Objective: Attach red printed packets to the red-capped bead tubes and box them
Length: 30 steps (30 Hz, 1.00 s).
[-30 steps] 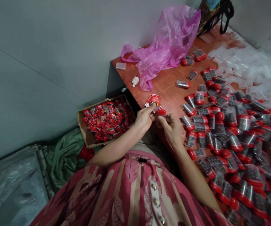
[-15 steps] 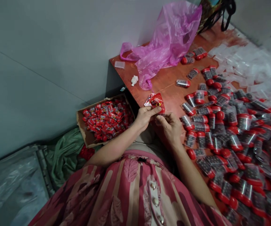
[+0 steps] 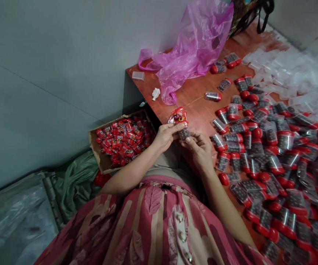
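Note:
In front of my lap, at the table's near edge, my left hand (image 3: 164, 136) pinches a small red printed packet (image 3: 179, 115) with a clear, shiny side. Below the print shows the clear end of a small container (image 3: 184, 134) with dark contents; whether it sits inside the packet or against it I cannot tell. My right hand (image 3: 200, 148) grips this container's lower end between thumb and fingers. Many similar red-capped containers (image 3: 255, 147) lie piled to the right of my right hand.
Left of my hands, a cardboard box (image 3: 94, 143) holds many red packets. A pink plastic bag (image 3: 186, 55), a white scrap (image 3: 156, 94) and a clear lid-like piece (image 3: 138, 76) lie on the orange-red table (image 3: 196, 106). Clear empty containers (image 3: 294, 73) are heaped at far right.
The red packet is now more upright and narrower. The dark container end has come into sight below it, between my two hands, which have barely shifted.

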Tool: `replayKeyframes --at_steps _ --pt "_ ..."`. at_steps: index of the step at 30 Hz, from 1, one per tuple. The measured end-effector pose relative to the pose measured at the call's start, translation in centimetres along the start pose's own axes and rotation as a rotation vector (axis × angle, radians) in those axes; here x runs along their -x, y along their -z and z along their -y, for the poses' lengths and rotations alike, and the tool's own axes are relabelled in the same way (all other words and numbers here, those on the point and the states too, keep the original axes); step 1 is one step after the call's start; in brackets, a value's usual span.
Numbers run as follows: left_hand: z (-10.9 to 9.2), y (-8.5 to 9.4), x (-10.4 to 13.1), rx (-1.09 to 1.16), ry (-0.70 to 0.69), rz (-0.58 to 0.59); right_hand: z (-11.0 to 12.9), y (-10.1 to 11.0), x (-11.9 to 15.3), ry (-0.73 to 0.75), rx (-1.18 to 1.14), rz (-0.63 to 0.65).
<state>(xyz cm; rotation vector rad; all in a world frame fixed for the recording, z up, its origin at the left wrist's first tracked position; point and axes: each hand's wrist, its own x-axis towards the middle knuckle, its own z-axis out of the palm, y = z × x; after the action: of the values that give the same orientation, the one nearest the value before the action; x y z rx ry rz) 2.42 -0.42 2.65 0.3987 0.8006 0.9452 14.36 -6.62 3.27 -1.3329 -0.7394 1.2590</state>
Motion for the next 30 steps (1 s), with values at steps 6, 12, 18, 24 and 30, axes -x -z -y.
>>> replayKeyframes --at_steps 6,12,18,24,30 --pt "0.9 -0.7 0.6 -0.035 -0.013 0.002 -1.2 -0.3 0.9 0.079 0.029 -0.153" --pt "0.3 0.3 1.4 -0.359 -0.149 -0.015 1.3 1.1 -0.2 0.194 0.364 -0.063" --pt "-0.4 0.5 3.0 -0.95 -0.234 0.114 5.3 2.0 -4.2 0.261 0.499 0.264" --pt "0.3 0.8 2.8 -0.674 -0.134 0.064 2.9 0.3 -4.2 0.281 0.359 -0.089" --pt "0.3 0.6 1.7 -0.137 -0.118 -0.06 0.8 -0.4 -0.2 0.095 0.185 -0.048"
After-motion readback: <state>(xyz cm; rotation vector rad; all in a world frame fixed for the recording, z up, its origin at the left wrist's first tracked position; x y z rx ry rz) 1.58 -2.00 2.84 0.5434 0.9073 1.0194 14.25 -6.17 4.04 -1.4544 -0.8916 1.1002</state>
